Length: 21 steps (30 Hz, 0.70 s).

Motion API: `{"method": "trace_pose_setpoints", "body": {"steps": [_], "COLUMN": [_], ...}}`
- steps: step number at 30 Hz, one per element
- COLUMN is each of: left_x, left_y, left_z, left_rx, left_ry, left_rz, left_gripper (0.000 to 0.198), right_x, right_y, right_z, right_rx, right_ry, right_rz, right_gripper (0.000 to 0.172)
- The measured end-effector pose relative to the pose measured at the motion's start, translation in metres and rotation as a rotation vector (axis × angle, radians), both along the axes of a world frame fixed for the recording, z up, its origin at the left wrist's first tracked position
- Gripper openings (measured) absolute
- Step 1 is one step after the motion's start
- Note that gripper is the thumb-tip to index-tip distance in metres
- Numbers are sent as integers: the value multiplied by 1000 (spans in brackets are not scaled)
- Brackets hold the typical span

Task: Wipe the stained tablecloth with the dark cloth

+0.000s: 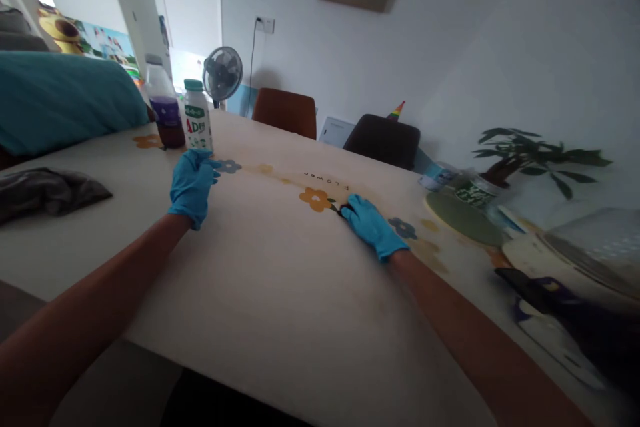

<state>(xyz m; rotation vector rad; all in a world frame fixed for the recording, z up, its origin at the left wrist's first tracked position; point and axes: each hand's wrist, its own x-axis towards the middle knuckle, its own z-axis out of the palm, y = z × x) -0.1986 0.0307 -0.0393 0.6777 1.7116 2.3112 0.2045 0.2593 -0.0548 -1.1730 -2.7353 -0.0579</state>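
The white bottle (197, 121), green-capped and upright, is placed on the table (270, 287) just beyond the gloved left hand (194, 188); its contents are hidden. That hand's fingers are loosely curled; whether anything is pinched cannot be told. Dark liquid (173, 138) is held low in the purple-labelled bottle (166, 110) alongside. The right hand (371, 225) is laid on the table, its grip unclear. A leafy plant (520, 150) is contained in a pot (475, 193).

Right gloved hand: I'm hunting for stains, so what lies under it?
Beneath the right hand is the tabletop; something dark peeks out by its fingertips, too small to identify. Whatever else the hand covers cannot be seen.
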Motion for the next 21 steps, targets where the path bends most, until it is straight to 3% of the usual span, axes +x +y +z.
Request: {"method": "trace_pose_setpoints", "body": {"steps": [7, 14, 17, 21], "left_x": [8, 3, 1, 2], "left_y": [-3, -5, -5, -4], "left_z": [10, 4, 0, -3], "left_rx": [-38, -7, -9, -39], "left_ry": [8, 56, 82, 79], "left_rz": [22, -13, -13, -13], "left_gripper": [24, 28, 29, 27], "right_x": [-139, -267, -297, -302], "right_y": [-25, -67, -77, -82], "right_z": [9, 24, 29, 34], "right_rx": [-71, -92, -99, -97], "right_ry": [-6, 21, 32, 46], "right_rz": [146, 280, 299, 306], "right_gripper": [39, 50, 51, 47]}}
